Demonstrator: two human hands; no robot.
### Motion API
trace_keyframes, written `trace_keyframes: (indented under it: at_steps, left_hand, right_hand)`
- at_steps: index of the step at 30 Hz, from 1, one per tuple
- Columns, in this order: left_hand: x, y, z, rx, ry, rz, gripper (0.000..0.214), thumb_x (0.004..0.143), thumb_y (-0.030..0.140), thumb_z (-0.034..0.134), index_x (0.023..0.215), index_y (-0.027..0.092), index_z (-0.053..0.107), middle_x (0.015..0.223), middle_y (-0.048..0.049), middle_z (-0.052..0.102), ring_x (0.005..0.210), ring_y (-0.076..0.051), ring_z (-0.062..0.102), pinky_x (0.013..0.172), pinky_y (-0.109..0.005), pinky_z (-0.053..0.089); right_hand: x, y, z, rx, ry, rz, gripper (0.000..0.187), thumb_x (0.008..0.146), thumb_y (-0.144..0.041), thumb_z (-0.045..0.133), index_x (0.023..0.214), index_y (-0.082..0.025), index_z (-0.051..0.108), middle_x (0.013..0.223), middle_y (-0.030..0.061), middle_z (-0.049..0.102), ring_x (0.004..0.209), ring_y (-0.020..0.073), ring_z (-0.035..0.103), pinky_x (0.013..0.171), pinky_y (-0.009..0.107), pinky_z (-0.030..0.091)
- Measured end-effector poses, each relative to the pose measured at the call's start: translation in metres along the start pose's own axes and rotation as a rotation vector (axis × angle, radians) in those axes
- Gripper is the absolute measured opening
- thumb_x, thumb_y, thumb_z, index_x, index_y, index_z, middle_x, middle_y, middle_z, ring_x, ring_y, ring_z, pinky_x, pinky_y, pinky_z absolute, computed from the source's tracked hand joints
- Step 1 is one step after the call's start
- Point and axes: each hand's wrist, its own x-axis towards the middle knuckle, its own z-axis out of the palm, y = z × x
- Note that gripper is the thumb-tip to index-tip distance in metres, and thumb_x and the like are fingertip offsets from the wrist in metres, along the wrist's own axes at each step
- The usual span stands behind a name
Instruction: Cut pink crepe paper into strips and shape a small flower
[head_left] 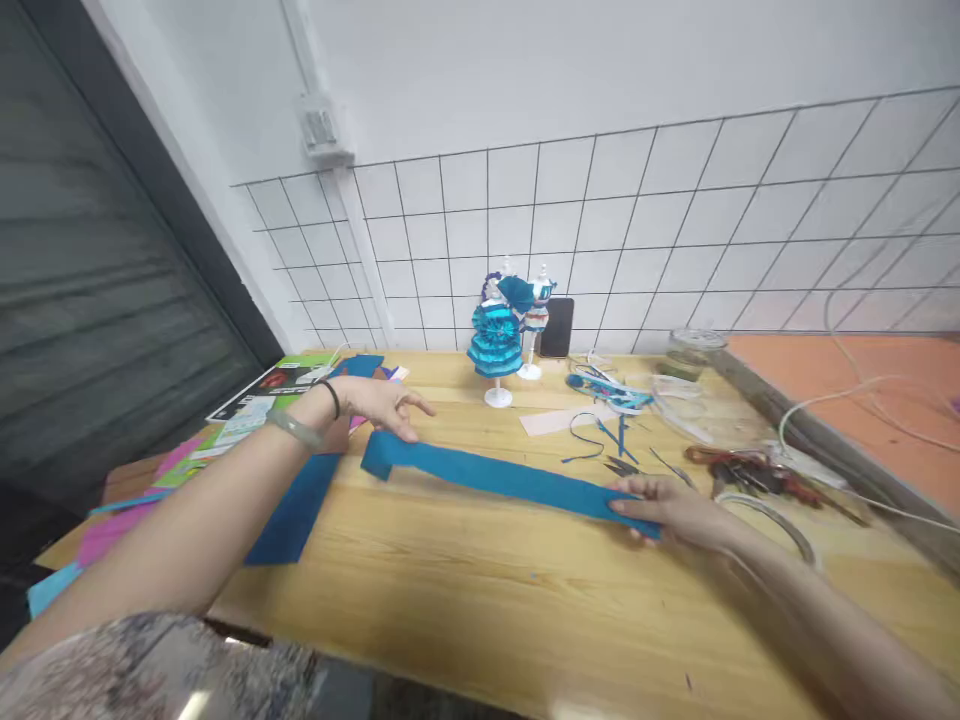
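Note:
A long blue paper strip (pixel 502 476) stretches slantwise above the wooden table, its left end bent downward. My right hand (pixel 660 507) pinches the strip's right end between thumb and fingers. At the other end, my left hand (pixel 380 403) has its fingers apart, with the thumb close to the strip's bent end; whether they touch I cannot tell. Behind the strip stands a small white dress form in a ruffled blue paper dress (pixel 496 340). Another small dress form (pixel 535 320) is beside it, partly hidden. Scissors (pixel 624 467) lie just beyond my right hand.
Blue sheets (pixel 294 515) and colored papers (pixel 124 525) lie at the left. Blue scraps (pixel 609 388) and a pale pink strip (pixel 559 418) are behind the scissors. A phone (pixel 556 328) leans on the wall grid. A glass jar (pixel 694 355) and tangled cords (pixel 757 478) are at right.

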Motion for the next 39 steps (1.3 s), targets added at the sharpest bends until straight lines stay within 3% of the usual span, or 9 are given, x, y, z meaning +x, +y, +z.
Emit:
trace_keyframes:
  at_steps: [5, 7, 12, 16, 22, 25, 29, 35, 39]
  left_hand:
    - [0.001, -0.021, 0.044, -0.162, -0.310, -0.058, 0.066, 0.057, 0.040, 0.073, 0.117, 0.022, 0.050, 0.077, 0.0002, 0.063, 0.066, -0.012, 0.055, 0.058, -0.021, 0.041]
    - [0.002, -0.023, 0.069, -0.153, -0.351, -0.062, 0.064, 0.054, 0.041, 0.075, 0.112, 0.022, 0.054, 0.078, -0.0001, 0.064, 0.069, -0.014, 0.056, 0.063, -0.024, 0.043]
    - [-0.015, -0.006, 0.129, 0.025, 0.011, 0.060, 0.066, 0.053, 0.049, 0.072, 0.112, 0.025, 0.055, 0.099, -0.0020, 0.059, 0.089, -0.017, 0.054, 0.078, -0.026, 0.042]
    - [-0.037, 0.011, 0.169, 0.158, 0.147, 0.209, 0.064, 0.049, 0.046, 0.075, 0.108, 0.028, 0.057, 0.102, -0.0016, 0.055, 0.097, -0.019, 0.048, 0.086, -0.027, 0.038]
    - [-0.042, 0.017, 0.200, 0.338, 0.314, 0.168, 0.017, 0.065, 0.024, 0.068, 0.081, 0.022, 0.061, 0.086, -0.0010, 0.056, 0.093, -0.018, 0.047, 0.081, -0.026, 0.036]
    - [-0.040, 0.011, 0.194, 0.355, 0.333, 0.141, 0.009, 0.069, 0.020, 0.063, 0.077, 0.020, 0.060, 0.081, -0.0010, 0.058, 0.087, -0.016, 0.050, 0.078, -0.025, 0.037]
    - [-0.041, -0.002, 0.169, 0.373, 0.391, 0.141, 0.008, 0.071, 0.015, 0.056, 0.077, 0.019, 0.060, 0.079, -0.0014, 0.059, 0.081, -0.014, 0.053, 0.076, -0.023, 0.038]
    - [-0.032, -0.024, 0.093, 0.379, 0.517, 0.043, 0.017, 0.076, 0.020, 0.047, 0.085, 0.017, 0.062, 0.083, -0.0017, 0.063, 0.076, -0.012, 0.056, 0.070, -0.020, 0.041]
    - [-0.010, -0.034, 0.037, 0.436, 0.496, -0.069, 0.025, 0.072, 0.015, 0.048, 0.093, 0.019, 0.062, 0.092, -0.0001, 0.064, 0.082, -0.012, 0.057, 0.072, -0.019, 0.042]
  right_hand:
    - [-0.027, 0.003, -0.011, -0.050, 0.096, 0.075, 0.039, 0.064, -0.040, 0.070, 0.091, -0.013, 0.060, 0.054, -0.0014, 0.058, 0.047, 0.0072, 0.052, 0.042, 0.015, 0.039]
    - [-0.034, 0.007, -0.012, -0.057, 0.097, 0.089, 0.036, 0.066, -0.041, 0.068, 0.088, -0.014, 0.061, 0.055, -0.0006, 0.058, 0.047, 0.0075, 0.052, 0.042, 0.015, 0.039]
    - [-0.042, 0.019, -0.019, -0.066, 0.197, 0.114, 0.033, 0.067, -0.044, 0.065, 0.084, -0.016, 0.062, 0.051, 0.0009, 0.056, 0.045, 0.0084, 0.050, 0.041, 0.017, 0.037]
    - [-0.049, 0.025, -0.030, -0.061, 0.269, 0.113, 0.032, 0.067, -0.044, 0.064, 0.085, -0.018, 0.061, 0.052, 0.0022, 0.056, 0.045, 0.0089, 0.048, 0.043, 0.018, 0.037]
    - [-0.056, 0.034, -0.028, -0.062, 0.279, 0.135, 0.028, 0.067, -0.045, 0.064, 0.080, -0.020, 0.061, 0.051, 0.0029, 0.054, 0.044, 0.0103, 0.048, 0.042, 0.021, 0.038]
    - [-0.056, 0.040, -0.025, -0.089, 0.227, 0.131, 0.028, 0.068, -0.046, 0.063, 0.080, -0.020, 0.061, 0.052, 0.0023, 0.055, 0.045, 0.0096, 0.050, 0.043, 0.019, 0.037]
    - [-0.056, 0.048, -0.019, -0.124, 0.100, 0.132, 0.033, 0.071, -0.048, 0.059, 0.084, -0.018, 0.062, 0.050, 0.0008, 0.054, 0.043, 0.0078, 0.048, 0.042, 0.018, 0.035]
    - [-0.050, 0.041, 0.009, -0.173, -0.127, 0.066, 0.035, 0.071, -0.047, 0.061, 0.080, -0.013, 0.062, 0.057, -0.0003, 0.056, 0.046, 0.0064, 0.048, 0.044, 0.017, 0.037]
    - [-0.038, 0.026, 0.035, -0.183, -0.230, 0.024, 0.033, 0.071, -0.043, 0.061, 0.082, -0.013, 0.062, 0.063, -0.0002, 0.058, 0.047, 0.0061, 0.048, 0.043, 0.016, 0.038]
